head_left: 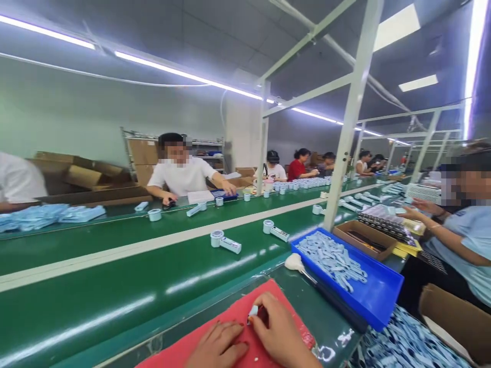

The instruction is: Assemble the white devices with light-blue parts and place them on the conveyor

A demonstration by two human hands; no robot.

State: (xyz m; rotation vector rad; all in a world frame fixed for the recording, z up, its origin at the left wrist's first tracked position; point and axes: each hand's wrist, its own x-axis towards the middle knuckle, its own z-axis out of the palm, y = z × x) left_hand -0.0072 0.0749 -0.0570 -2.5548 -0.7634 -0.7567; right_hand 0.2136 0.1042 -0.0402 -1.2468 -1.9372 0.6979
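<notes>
Right grip (pixel 279 329) pinched on a small pale-blue part (pixel 253 311), just above or on the red mat (pixel 176 352); contact unclear. My left grip (pixel 220 343) palm-down beside it, contents hidden. Blue tray (pixel 378 291) on the surface (pixel 316 309), rightward.

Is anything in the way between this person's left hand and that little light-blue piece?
Nothing visible is. The left hand lies on the red mat, and just a little mat shows between its fingertips and the light-blue piece, which the right hand pinches.
</notes>
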